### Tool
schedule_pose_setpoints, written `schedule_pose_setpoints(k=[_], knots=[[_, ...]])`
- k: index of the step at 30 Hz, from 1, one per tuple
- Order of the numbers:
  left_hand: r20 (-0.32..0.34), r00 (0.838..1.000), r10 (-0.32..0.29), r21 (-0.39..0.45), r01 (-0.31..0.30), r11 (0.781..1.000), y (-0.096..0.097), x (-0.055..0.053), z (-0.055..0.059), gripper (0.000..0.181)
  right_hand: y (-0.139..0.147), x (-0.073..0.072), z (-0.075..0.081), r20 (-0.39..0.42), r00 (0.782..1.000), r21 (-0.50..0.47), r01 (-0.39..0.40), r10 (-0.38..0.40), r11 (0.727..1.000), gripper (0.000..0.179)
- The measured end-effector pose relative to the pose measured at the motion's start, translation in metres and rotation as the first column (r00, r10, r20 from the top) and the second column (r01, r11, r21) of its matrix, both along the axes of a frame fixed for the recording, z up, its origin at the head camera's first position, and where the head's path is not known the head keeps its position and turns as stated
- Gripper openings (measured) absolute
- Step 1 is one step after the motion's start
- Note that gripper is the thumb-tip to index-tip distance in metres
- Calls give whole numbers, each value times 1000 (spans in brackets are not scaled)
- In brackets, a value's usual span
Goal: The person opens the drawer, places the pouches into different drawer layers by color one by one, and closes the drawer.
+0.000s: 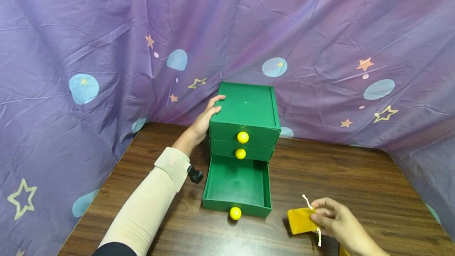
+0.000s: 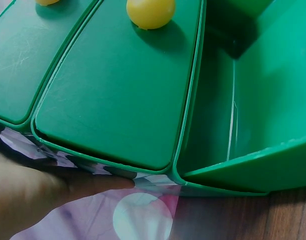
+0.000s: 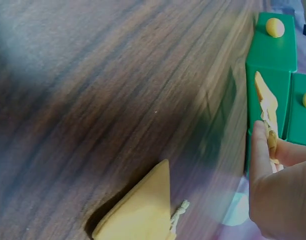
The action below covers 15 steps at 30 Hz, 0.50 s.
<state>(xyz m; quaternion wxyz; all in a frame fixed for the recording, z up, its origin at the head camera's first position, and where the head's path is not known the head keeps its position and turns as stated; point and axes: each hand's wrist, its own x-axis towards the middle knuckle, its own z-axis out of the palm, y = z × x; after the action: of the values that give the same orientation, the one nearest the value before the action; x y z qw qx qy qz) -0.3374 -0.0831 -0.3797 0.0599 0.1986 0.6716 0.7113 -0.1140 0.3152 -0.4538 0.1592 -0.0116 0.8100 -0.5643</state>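
A green cabinet [image 1: 245, 106] with three drawers and round yellow knobs stands on the table. Its bottom drawer [image 1: 236, 183] is pulled out and bare inside; the upper two are closed. My left hand [image 1: 205, 117] rests against the cabinet's left side, fingertips over the top edge. In the left wrist view, its thumb [image 2: 98, 184] lies straight along that side. Right of the drawer, my right hand [image 1: 332, 216] pinches a yellow drawstring pouch [image 1: 300, 221] by its gathered neck, above the table. White cords hang from the pouch.
A second yellow pouch [image 3: 140, 210] lies on the wooden table [image 3: 118, 100], low in the right wrist view. Behind the table hangs a purple curtain [image 1: 313, 31] printed with stars and blue spots. The drawer front juts toward me.
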Motion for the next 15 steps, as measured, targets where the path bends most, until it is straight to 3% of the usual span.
schedule_pose_setpoints(k=[15], knots=[[-7,1000,-3,-6,2,1000,0,0,0,54,-13,-3,10,-50,999,-43,16,-18,999,35]])
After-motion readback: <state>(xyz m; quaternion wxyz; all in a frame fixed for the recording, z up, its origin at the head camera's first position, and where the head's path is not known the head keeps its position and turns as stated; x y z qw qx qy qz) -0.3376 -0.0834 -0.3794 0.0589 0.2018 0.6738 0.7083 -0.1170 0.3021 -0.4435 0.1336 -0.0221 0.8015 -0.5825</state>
